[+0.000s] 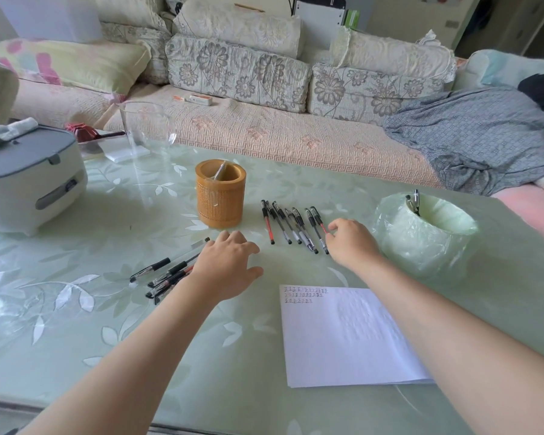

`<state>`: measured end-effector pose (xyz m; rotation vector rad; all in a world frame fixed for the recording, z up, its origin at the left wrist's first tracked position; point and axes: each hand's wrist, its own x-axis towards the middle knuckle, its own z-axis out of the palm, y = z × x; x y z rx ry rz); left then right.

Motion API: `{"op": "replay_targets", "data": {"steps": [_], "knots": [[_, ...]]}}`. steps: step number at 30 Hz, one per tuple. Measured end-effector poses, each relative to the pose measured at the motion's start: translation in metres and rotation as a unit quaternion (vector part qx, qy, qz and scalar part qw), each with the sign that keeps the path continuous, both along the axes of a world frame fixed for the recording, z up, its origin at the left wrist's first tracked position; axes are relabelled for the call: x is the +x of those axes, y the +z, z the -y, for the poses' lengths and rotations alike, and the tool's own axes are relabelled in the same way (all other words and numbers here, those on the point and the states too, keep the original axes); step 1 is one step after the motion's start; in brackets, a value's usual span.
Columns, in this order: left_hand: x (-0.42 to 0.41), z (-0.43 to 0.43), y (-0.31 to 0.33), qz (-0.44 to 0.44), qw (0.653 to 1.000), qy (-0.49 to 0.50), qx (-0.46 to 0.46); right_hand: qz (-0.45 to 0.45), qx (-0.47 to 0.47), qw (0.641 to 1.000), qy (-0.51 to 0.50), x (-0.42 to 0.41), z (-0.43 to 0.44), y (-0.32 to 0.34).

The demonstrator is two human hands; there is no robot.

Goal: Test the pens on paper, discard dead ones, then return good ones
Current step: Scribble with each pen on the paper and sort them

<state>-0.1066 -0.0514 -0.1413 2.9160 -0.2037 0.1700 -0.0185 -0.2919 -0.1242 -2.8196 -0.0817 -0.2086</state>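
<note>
Several pens (291, 226) lie side by side in a row on the green table, right of a bamboo pen holder (220, 194). My right hand (352, 241) rests at the row's right end, fingertips touching a red pen (321, 226); whether it grips it I cannot tell. A second loose pile of pens (167, 273) lies at the left, partly under my left hand (230, 263), which is spread flat with fingers apart. A white sheet of paper (349, 337) with a few lines of test marks lies near me on the right. A bin lined with a green bag (427, 227) holds two pens (413, 202).
A white and grey rice cooker (25, 180) stands at the left edge. A clear glass vase (146, 130) and a red object (84, 131) are at the table's back. A sofa with cushions (239, 73) and a grey blanket runs behind the table.
</note>
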Motion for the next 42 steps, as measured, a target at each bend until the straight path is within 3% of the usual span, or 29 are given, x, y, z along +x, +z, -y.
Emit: {"op": "replay_targets", "data": {"steps": [5,9,18,25,32,37,42], "knots": [[-0.008,-0.012,0.007,0.007,0.998,-0.019,-0.067,0.011,-0.001,0.996,0.094,-0.014,-0.04,0.015],[-0.017,-0.036,0.015,0.048,0.997,0.034,-0.05,-0.003,-0.005,0.975,0.221,-0.035,-0.087,0.018],[-0.042,-0.086,0.023,-0.053,0.993,0.107,-0.008,-0.005,-0.048,0.926,0.375,-0.064,-0.143,0.001],[-0.047,-0.088,0.029,-0.066,0.993,0.094,0.0,0.076,-0.137,0.909,0.386,-0.069,-0.15,-0.005],[-0.044,-0.079,0.031,-0.047,0.997,0.059,0.024,0.033,-0.109,0.906,0.408,-0.071,-0.145,-0.008],[-0.042,-0.064,0.036,0.002,0.998,0.025,-0.062,0.027,-0.018,0.923,0.383,-0.077,-0.118,-0.012],[-0.041,-0.025,0.043,-0.022,0.979,-0.003,-0.2,0.032,0.037,0.941,0.336,-0.088,-0.077,0.003]]}}
